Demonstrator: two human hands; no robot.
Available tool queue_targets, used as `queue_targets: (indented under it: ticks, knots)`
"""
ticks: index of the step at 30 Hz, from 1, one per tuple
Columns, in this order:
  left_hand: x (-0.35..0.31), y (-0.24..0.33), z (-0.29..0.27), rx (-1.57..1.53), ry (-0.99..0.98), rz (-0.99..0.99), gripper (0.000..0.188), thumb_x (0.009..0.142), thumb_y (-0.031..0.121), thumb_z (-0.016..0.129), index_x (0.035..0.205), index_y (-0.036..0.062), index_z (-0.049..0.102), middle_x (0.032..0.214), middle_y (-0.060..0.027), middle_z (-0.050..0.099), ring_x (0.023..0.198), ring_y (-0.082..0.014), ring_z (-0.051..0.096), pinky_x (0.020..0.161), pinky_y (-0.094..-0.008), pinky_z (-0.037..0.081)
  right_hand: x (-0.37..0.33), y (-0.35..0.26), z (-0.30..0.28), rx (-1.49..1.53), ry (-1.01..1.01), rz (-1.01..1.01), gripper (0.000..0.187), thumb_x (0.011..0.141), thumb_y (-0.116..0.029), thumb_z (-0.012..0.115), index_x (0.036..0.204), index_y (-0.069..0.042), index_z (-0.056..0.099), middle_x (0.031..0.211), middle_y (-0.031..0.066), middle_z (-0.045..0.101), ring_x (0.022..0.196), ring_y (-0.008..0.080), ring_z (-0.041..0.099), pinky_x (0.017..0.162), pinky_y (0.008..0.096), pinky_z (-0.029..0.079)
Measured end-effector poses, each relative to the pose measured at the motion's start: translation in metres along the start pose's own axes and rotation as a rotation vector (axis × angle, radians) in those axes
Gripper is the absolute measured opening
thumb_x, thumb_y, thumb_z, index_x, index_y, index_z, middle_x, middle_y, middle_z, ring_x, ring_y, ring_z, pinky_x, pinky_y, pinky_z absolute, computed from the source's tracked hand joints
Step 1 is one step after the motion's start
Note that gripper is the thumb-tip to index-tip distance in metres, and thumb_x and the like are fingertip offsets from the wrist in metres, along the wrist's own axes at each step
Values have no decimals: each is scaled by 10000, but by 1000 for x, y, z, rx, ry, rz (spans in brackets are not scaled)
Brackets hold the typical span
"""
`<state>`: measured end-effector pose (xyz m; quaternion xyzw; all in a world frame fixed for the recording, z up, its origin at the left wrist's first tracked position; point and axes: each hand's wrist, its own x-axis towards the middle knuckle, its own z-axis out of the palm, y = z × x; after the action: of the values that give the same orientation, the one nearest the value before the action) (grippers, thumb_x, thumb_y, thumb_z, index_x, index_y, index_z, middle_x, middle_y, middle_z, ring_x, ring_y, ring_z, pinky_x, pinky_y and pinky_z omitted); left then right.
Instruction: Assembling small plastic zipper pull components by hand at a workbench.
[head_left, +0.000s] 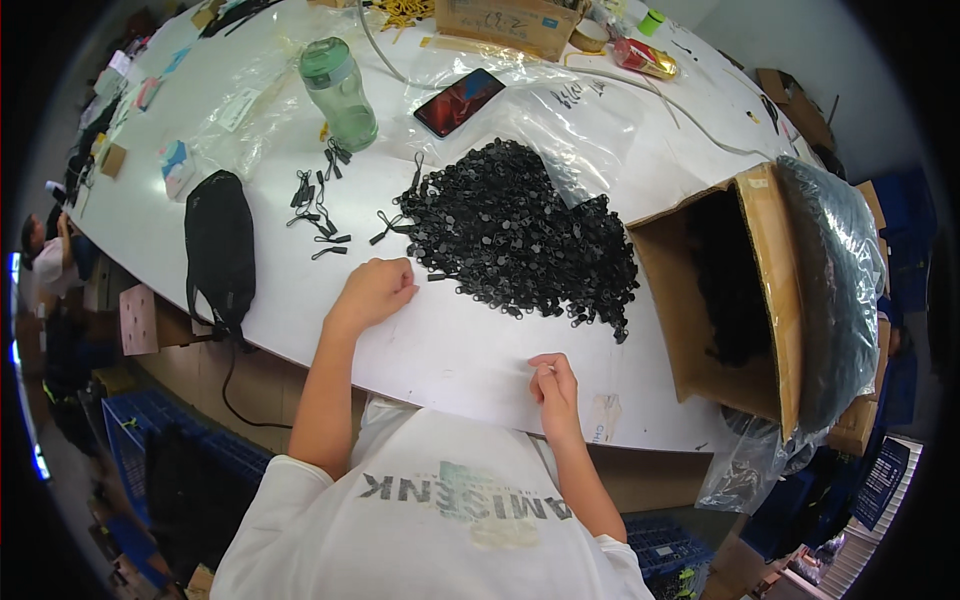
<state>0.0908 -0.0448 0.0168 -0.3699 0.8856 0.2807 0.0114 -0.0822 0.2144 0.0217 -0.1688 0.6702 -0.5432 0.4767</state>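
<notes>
A large heap of small black zipper sliders (520, 235) covers the middle of the white table (450, 350). My left hand (375, 293) rests at the heap's lower left edge, fingers curled closed; anything inside them is hidden. Nearer to me, below the heap, my right hand (556, 390) is held with its thumb and fingers pinched together, and I cannot make out what is between them. Left of the heap lie several black cord zipper pulls (318, 205), loosely scattered; another loose pull (385, 228) touches the heap's left side.
At the right, an open cardboard box (690, 300) lies tipped toward the heap, dark contents inside. A green bottle (340, 95), a phone (460, 102) and a clear plastic bag (560, 125) stand or lie beyond. A black pouch (220, 250) hangs at the left table edge.
</notes>
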Motion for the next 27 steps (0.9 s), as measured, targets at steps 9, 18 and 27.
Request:
queue_targets:
  ticks: [9,18,27]
  knots:
    - [0,82,3,-969,-114,68,89,817,44,603,782,-6,538,606,-63,622,561,-111,640,535,-238,492,32,-62,38,-806,19,-832,82,893,-65,551,916,13,558,697,144,511,614,307,535,559,377,423]
    - [6,94,2,-706,78,179,117,790,52,627,742,3,531,523,-24,488,477,-95,421,458,-269,340,42,-75,37,-866,18,-861,125,814,-9,621,897,-3,528,775,137,508,677,309,535,620,404,453]
    - [3,100,4,-714,45,181,105,772,53,631,742,5,543,533,-29,513,488,-95,464,475,-262,385,47,-65,35,-1084,43,-965,73,796,-21,638,807,-19,566,685,104,550,606,272,567,545,372,462]
